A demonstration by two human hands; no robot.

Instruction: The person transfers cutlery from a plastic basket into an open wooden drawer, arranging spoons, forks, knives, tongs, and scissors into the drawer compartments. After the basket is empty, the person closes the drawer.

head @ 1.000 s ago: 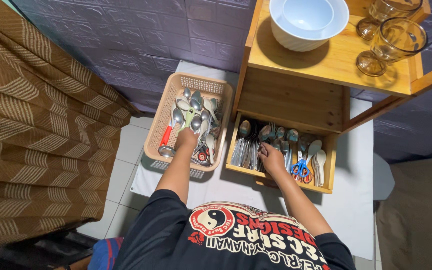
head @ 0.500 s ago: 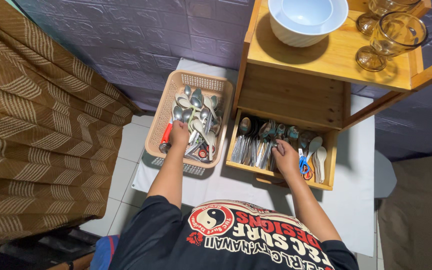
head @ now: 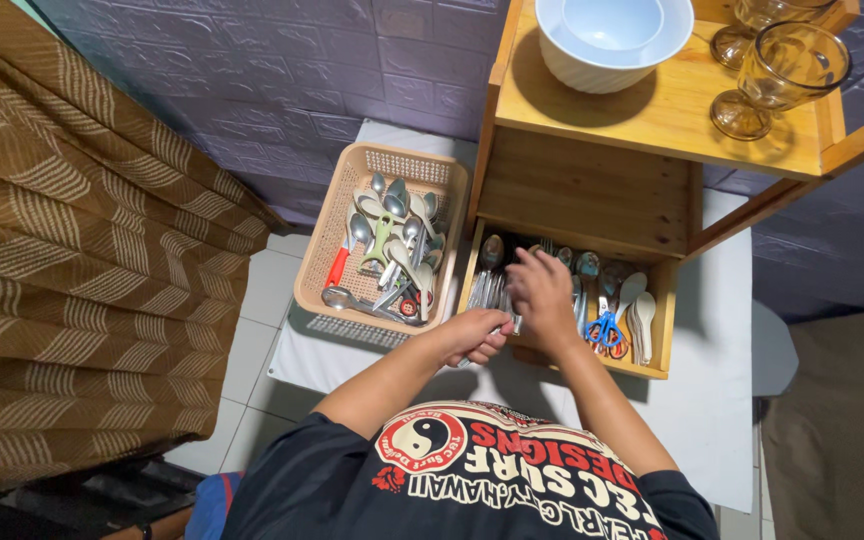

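Note:
My left hand (head: 477, 335) is curled shut at the front left corner of the wooden cutlery tray (head: 652, 368), and a thin metal utensil (head: 464, 361) pokes out beneath it. Just above it, my right hand (head: 542, 292) reaches palm down into the tray, its fingertips among the metal spoons and forks (head: 489, 280). The fingers hide what they touch. The tan plastic basket (head: 324, 240) full of loose spoons (head: 392, 240) stands to the left of both hands.
Blue-handled scissors (head: 602, 330) and white spoons (head: 638, 312) lie in the tray's right part. The wooden shelf (head: 652, 125) above carries a white bowl (head: 607, 40) and glass goblets (head: 777, 75). A brown curtain (head: 82, 260) hangs at the left. White cloth (head: 722, 400) covers the table.
My left hand left the basket and came right to the tray's front corner, now closed on a utensil. My right hand slid left inside the tray, towards the left hand.

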